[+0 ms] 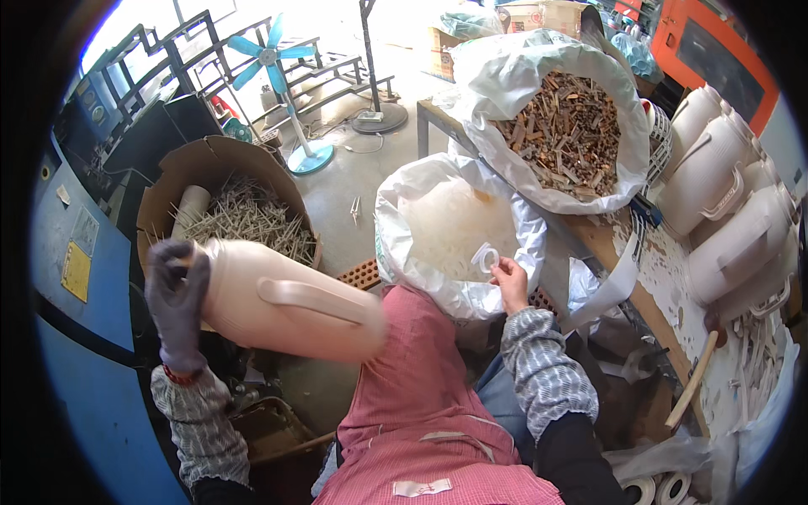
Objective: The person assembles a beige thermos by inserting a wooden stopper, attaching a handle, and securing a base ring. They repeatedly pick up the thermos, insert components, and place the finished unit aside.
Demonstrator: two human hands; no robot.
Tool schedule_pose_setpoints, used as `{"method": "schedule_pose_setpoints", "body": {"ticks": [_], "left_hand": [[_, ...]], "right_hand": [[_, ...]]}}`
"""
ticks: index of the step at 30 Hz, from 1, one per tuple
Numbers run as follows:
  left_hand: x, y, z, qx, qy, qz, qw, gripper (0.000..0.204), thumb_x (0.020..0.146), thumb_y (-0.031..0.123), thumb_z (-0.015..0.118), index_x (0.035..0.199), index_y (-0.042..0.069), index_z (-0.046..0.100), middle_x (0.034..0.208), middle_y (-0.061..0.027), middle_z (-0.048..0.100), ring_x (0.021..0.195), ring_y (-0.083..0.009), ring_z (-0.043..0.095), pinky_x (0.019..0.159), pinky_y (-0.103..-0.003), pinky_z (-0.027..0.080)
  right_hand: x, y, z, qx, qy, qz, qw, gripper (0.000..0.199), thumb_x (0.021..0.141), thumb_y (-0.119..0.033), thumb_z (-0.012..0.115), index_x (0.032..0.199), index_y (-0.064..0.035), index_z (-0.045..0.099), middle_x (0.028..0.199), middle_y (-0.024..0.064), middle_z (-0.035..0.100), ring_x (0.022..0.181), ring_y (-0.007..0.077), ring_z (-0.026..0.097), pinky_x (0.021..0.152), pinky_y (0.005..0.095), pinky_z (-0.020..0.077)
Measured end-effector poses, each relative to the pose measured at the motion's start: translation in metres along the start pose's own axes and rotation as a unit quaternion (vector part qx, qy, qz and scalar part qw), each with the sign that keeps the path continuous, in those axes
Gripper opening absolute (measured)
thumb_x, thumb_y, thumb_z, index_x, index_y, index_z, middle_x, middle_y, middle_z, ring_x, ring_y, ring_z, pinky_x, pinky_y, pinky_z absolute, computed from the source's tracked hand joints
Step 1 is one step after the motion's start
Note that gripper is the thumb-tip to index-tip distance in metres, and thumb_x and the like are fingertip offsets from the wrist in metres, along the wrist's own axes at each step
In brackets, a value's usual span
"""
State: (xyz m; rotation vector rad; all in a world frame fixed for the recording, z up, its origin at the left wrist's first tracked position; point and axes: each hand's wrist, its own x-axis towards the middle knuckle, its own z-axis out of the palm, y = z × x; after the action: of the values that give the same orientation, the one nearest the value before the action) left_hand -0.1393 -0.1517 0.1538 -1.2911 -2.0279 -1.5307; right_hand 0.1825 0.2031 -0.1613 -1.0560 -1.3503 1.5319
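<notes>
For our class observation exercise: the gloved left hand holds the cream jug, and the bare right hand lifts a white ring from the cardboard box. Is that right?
Not quite. In the head view the right hand lifts the white ring over the white sack, not the cardboard box. The gloved left hand does hold the cream jug.

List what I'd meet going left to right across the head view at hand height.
Left hand in a dark glove → cream plastic jug it holds by the neck → white ring pinched in the bare right hand, over the white sack of rings → stacked cream jugs on the bench.
</notes>
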Motion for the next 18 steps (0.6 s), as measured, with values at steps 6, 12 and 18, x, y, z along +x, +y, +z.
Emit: {"method": "schedule_pose_setpoints", "body": {"ticks": [6,12,18], "left_hand": [[0.046,0.023,0.015,0.408,0.036,0.400,0.820,0.038,0.074,0.008,0.080,0.104,0.009,0.058,0.107,-0.0107,0.061,0.084,-0.0217,0.066,0.074,-0.036,0.056],[0.040,0.081,0.068,0.035,0.078,0.384,0.919,0.039,0.070,0.002,0.081,0.101,0.007,0.059,0.106,-0.0128,0.062,0.085,-0.0234,0.064,0.078,-0.033,0.053],[-0.018,0.136,0.195,-0.215,-0.161,0.400,0.876,0.045,0.067,0.014,0.086,0.105,0.011,0.061,0.122,-0.0153,0.052,0.091,-0.0219,0.066,0.076,-0.033,0.057]], "right_hand": [[-0.024,-0.037,-0.032,-0.099,-0.101,-0.004,0.990,0.008,0.087,-0.008,0.062,0.090,0.0000,0.063,0.079,0.0053,0.065,0.070,0.0113,0.061,0.061,0.0262,0.0514],[-0.011,-0.074,-0.026,0.012,-0.072,-0.081,0.994,0.013,0.090,-0.010,0.061,0.091,0.0021,0.064,0.082,0.0033,0.065,0.077,0.0098,0.059,0.071,0.0228,0.0472],[-0.079,-0.176,-0.049,0.062,-0.083,-0.259,0.960,0.020,0.094,-0.013,0.053,0.097,0.0022,0.066,0.101,0.0091,0.063,0.087,0.0152,0.059,0.082,0.0284,0.0473]]}}
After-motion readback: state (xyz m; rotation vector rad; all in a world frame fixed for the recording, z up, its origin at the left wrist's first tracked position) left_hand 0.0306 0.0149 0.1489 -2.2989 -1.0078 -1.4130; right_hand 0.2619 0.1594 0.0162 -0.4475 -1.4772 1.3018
